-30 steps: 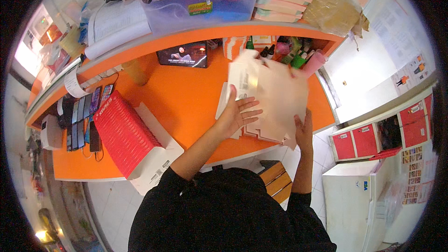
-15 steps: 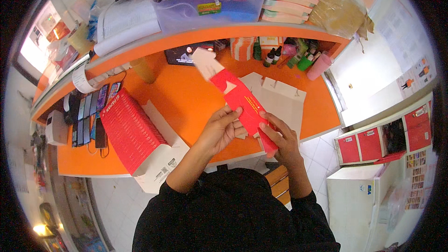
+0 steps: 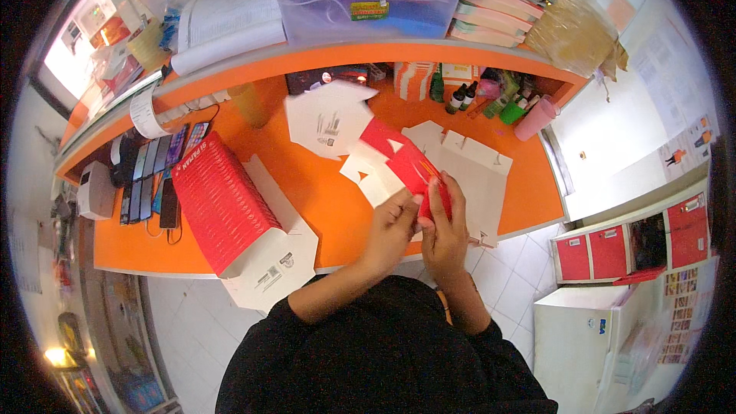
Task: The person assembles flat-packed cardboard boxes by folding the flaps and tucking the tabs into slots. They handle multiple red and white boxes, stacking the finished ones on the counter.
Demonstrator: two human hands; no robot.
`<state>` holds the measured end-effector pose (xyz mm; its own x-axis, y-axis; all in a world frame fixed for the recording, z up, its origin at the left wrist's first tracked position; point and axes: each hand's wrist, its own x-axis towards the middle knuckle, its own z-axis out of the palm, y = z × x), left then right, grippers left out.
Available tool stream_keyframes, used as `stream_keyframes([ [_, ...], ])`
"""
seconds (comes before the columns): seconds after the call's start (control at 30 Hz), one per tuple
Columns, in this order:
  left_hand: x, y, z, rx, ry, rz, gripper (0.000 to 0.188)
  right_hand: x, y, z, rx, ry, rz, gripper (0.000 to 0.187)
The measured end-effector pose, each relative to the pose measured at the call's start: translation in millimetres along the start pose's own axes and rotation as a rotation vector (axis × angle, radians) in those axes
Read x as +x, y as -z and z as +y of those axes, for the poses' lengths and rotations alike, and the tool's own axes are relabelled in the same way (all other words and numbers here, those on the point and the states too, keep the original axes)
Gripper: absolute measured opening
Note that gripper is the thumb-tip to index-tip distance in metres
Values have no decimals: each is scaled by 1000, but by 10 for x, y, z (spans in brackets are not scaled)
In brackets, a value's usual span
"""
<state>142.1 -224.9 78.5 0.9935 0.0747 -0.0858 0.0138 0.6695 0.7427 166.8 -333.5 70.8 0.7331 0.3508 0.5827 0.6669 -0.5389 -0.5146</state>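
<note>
A partly folded red-and-white cardboard box [image 3: 418,167] is held above the orange desk, its red panels slanting up to the left. At its upper end a wide white flap [image 3: 330,124] spreads out, and another white flap hangs beside it. My left hand [image 3: 392,226] pinches the box's near edge, fingers curled. My right hand [image 3: 446,222] closes round the red near end, thumb and fingers pressed on it. To the left lies a row of nested red cartons [image 3: 224,203] with a white printed flap [image 3: 276,268] towards me. Under and right of the held box lies a flat white carton [image 3: 479,172].
Several phones [image 3: 146,176] lie at the desk's left, near a small white device [image 3: 95,190]. Small dark bottles [image 3: 458,98] and a pink cup [image 3: 536,119] stand at the back right. A shelf above bears a purple plastic bin [image 3: 364,15].
The box has turned, so its wide white flaps now show to the left. My hands have come closer together at its near end. The whole view has shifted slightly.
</note>
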Motion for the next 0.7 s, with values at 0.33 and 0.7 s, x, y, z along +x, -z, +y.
stream_keyframes([
  [0.33, 28, 125, -193, 796, -329, -41, 24, -172, -581, 440, 688, -862, 76, 55],
  [0.7, 200, 919, -198, 1149, -31, -353, 22, 86, -177, 927, 414, -280, -163, 16],
])
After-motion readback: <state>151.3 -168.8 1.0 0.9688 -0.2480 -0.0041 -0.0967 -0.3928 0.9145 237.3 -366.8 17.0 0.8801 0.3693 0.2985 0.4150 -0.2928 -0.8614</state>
